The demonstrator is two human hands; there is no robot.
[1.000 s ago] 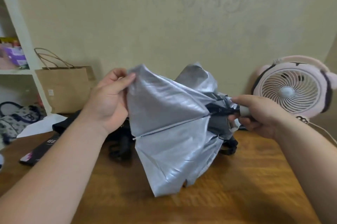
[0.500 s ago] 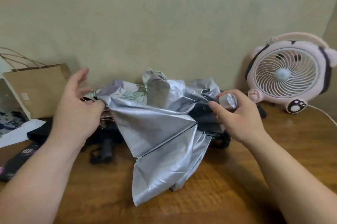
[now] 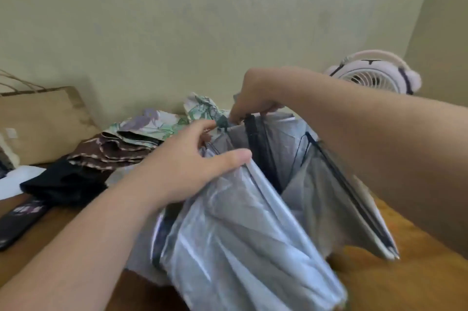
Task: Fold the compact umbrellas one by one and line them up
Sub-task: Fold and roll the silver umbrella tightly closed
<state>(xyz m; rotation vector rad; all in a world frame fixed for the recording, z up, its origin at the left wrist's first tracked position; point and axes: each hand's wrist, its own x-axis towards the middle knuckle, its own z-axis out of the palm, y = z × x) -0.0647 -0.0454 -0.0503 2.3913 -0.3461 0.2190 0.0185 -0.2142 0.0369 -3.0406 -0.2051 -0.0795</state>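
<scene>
silver umbrella (image 3: 240, 234) swung upright, right hand (image 3: 255, 100) lifted above it; left hand (image 3: 187, 166) now gripping canopy

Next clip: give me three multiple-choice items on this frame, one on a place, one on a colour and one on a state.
1. Where is the desk fan?
A. behind the right forearm, by the wall
B. on a chair seat
C. hanging from the ceiling

2. What colour is the canopy of the compact umbrella being handled?
A. red
B. silver
C. yellow

3. What is the right hand doing?
A. lying flat and open
B. holding a phone
C. gripping the compact umbrella's upper end

Answers:
1 A: the desk fan's top shows above the right forearm, against the wall.
2 B: shiny silver-grey folds hang below the left hand, which grips them.
3 C: its fingers curl round the top of the compact umbrella.
</scene>
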